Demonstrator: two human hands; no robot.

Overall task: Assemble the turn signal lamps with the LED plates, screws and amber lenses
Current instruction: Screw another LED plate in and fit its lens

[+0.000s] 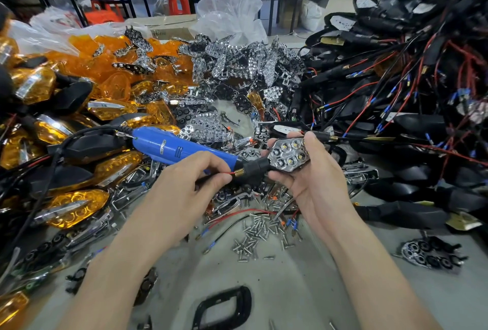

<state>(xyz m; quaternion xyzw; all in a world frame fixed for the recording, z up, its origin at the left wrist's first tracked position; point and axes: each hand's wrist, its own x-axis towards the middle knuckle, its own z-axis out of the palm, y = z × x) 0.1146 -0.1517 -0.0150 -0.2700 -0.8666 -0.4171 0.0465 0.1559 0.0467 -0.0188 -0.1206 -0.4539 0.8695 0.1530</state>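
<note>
My right hand point(311, 184) grips a turn signal lamp point(286, 158) with its chrome LED plate facing up and no lens on it. The lamp's black stem point(253, 170) points left. My left hand point(190, 179) pinches the red wire point(224, 173) at the stem's threaded end. A blue electric screwdriver point(174, 146) lies on the pile just behind my left hand. Loose screws point(260, 234) lie scattered below the hands. Amber lenses point(105, 65) are heaped at the back left, chrome LED plates point(237, 63) at the back middle.
Black lamp housings with red and black wires point(396, 92) are piled on the right. Assembled amber lamps point(76, 208) lie on the left. A black frame point(224, 306) and a chrome plate point(430, 253) lie on the grey table near me. A clear plastic bag point(232, 10) stands behind.
</note>
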